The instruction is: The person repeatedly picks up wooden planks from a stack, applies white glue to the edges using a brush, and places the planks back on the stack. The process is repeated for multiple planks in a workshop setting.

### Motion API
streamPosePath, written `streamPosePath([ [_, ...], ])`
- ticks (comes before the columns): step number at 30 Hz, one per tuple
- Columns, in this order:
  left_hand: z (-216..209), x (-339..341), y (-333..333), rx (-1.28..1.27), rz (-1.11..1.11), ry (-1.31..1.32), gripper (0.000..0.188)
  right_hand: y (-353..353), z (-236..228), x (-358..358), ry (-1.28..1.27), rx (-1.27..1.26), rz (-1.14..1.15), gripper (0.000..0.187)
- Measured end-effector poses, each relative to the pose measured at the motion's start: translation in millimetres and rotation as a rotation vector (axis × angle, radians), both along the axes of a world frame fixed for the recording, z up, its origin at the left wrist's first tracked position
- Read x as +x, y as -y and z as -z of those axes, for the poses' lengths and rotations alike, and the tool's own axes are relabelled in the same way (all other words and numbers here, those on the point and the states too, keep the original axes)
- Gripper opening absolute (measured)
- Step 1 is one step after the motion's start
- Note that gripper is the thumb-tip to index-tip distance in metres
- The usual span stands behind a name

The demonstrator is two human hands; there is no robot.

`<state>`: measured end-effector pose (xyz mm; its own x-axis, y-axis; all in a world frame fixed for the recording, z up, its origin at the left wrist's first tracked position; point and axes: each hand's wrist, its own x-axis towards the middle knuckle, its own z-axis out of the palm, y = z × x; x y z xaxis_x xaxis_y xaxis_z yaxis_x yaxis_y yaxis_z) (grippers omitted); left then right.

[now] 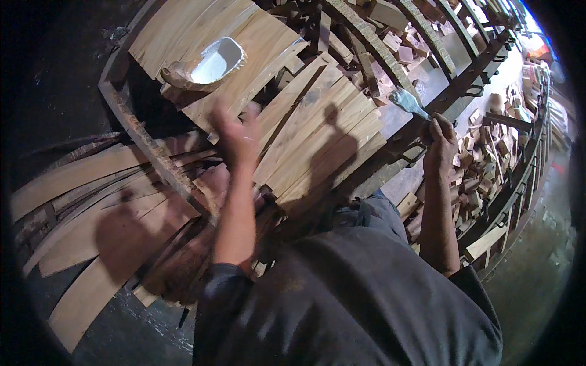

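Observation:
My right hand (pixel 441 146) is closed around the handle of a paintbrush (pixel 406 102), whose pale, coated bristles point up and left over the metal frame. My left hand (pixel 237 137) hovers over the wooden boards, smeared by motion, thumb and fingers apart with nothing visible between them. Just beyond it, a cut-open container (pixel 210 64) with white inside and a brown crusted rim rests on a set of planks (pixel 183 30). A second set of planks (pixel 323 122) lies side by side between my hands, with my shadow across it.
A dark metal frame bar (pixel 452 94) with handles runs diagonally at the right; curved ribs (pixel 372 43) extend beyond it. Wooden offcuts (pixel 482 161) are heaped at the right. Long boards (pixel 110 232) lie stacked at the left beside a bent metal bar (pixel 143 137).

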<state>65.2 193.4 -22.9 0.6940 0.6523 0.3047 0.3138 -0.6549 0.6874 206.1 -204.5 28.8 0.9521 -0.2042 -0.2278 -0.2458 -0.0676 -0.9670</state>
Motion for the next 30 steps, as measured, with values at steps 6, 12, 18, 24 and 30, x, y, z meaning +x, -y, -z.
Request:
streamPosePath([
  [6, 49, -34, 83, -0.081, 0.264, -0.542, 0.069, -3, -6, 9, 0.036, -0.006, -0.052, 0.022],
  [12, 45, -20, 42, -0.863, 0.376, -0.424, 0.046, -5, -17, 9, 0.030, 0.073, 0.024, 0.016],
  [18, 65, -22, 6, -1.717, 0.267, -0.220, 0.037, 8, 6, 2, 0.018, 0.014, 0.030, 0.021],
  [24, 36, -16, 0, -1.858, 0.321, -0.187, 0.040, 13, 9, 2, 0.039, 0.074, 0.048, 0.021],
  [30, 29, -22, -19, -1.751, 0.263, -0.252, 0.043, 23, 19, 1, 0.040, 0.010, 0.024, 0.023],
])
